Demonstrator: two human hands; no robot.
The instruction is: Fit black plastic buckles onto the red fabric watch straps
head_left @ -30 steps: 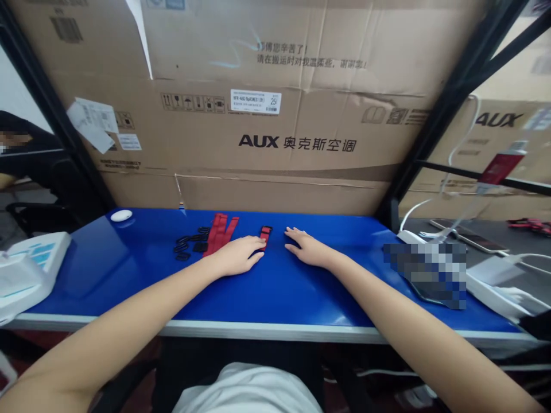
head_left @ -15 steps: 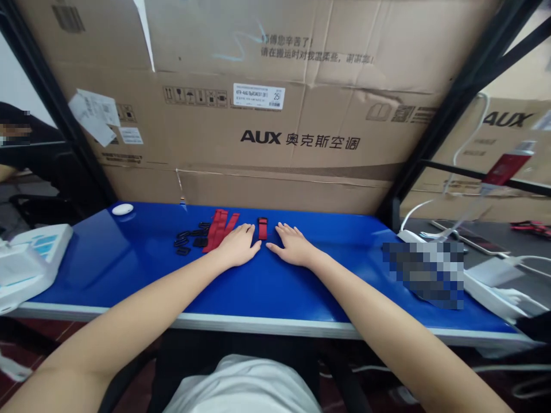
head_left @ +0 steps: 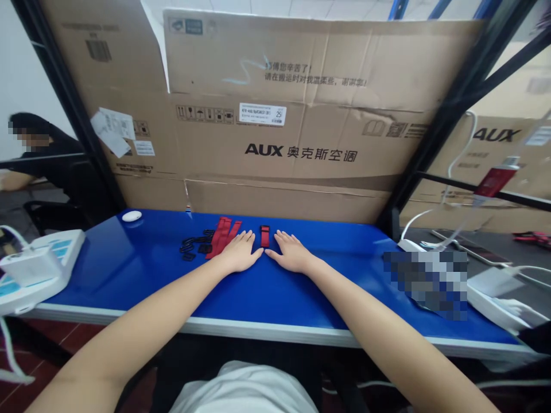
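Palm down on the blue tabletop (head_left: 275, 298), my left hand (head_left: 237, 252) lies flat with its fingers out and holds nothing. My right hand (head_left: 293, 252) rests the same way, fingers spread. Between the two sits a short red webbing strap with a black buckle (head_left: 265, 236) at its far end; neither hand appears to grip it. Several red webbing strips (head_left: 221, 235) lie just left of my left hand, which partly covers them. Beside those is a loose group of black plastic buckles (head_left: 189, 246).
A tall cardboard sheet (head_left: 275, 189) stands along the table's back edge. White power strips lie at the left (head_left: 71, 252) and right (head_left: 486, 298) with cables. A round white object (head_left: 131, 216) sits at the back left. A person in black (head_left: 51, 146) is beyond the left frame post.
The camera view has tilted up slightly, showing more of the cardboard's top and the person at left. My hands and the strap pieces have stayed in place on the table.
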